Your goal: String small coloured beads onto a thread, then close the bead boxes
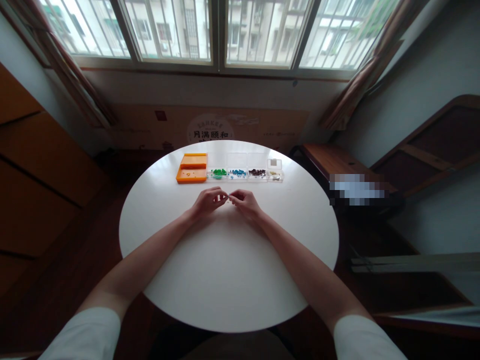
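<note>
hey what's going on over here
A person is at a round white table, the left hand and right hand brought together at the fingertips. Whatever they may be pinching is too small to make out. Just beyond the hands, an open orange case stands at the left of a row, followed by clear compartments with green pieces, blue pieces and dark pieces.

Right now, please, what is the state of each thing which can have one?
Left hand: fingertips pinched
Right hand: fingertips pinched, close to the left's
Orange box: lid open
Clear boxes: lids open, small pieces inside
Curtains: drawn aside
Window: cannot tell whether fully shut
</note>
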The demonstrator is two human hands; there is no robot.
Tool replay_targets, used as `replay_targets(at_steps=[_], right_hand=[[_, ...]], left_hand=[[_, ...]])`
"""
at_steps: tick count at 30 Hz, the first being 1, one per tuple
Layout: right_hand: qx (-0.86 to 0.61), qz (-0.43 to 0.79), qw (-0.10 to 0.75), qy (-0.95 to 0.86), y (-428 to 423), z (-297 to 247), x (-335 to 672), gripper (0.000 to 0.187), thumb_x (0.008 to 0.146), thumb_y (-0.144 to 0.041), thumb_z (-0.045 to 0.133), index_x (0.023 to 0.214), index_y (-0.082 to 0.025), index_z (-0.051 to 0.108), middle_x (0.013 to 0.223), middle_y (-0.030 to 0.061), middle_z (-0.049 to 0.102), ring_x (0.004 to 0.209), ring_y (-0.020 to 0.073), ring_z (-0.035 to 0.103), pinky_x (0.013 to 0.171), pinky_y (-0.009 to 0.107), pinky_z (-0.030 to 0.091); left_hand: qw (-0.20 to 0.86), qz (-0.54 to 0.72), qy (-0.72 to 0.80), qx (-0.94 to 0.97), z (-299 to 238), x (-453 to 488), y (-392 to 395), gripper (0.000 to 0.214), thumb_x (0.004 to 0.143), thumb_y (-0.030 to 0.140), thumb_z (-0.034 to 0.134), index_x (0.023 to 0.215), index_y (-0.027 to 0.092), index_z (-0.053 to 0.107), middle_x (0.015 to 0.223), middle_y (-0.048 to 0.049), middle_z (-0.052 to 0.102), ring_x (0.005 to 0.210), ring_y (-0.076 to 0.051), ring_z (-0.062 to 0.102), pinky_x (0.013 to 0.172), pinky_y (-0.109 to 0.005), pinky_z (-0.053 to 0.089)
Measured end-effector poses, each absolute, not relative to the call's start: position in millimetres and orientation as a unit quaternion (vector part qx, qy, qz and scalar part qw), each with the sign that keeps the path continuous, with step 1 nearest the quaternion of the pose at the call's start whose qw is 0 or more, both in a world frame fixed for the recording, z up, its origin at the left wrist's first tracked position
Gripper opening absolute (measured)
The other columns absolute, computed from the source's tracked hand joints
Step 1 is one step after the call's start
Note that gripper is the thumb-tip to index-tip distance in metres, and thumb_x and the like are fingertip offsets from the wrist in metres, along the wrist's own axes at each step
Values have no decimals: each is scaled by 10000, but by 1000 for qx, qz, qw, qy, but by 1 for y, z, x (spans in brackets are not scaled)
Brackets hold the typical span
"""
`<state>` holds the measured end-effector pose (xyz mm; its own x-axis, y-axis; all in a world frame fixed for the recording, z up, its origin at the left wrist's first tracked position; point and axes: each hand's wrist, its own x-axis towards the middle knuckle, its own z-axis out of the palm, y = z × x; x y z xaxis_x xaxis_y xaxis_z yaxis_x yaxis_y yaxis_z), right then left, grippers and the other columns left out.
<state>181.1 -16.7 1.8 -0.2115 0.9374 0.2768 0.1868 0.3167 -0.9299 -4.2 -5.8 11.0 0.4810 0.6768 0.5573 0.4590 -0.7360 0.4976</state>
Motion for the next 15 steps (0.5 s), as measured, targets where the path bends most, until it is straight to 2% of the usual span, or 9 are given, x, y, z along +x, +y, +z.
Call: replay_targets(at_steps=[15], right_hand=[[-427,395,460,-671,-17,3,181,215,707,-346,629,741,-136,656,657,29,638,591,122,551,558,236,431]], left_hand=[[147,383,330,850,10,-4,-5,125,814,245,571,840,172,669,713,-6,576,553,-61,503,548,-172,404]])
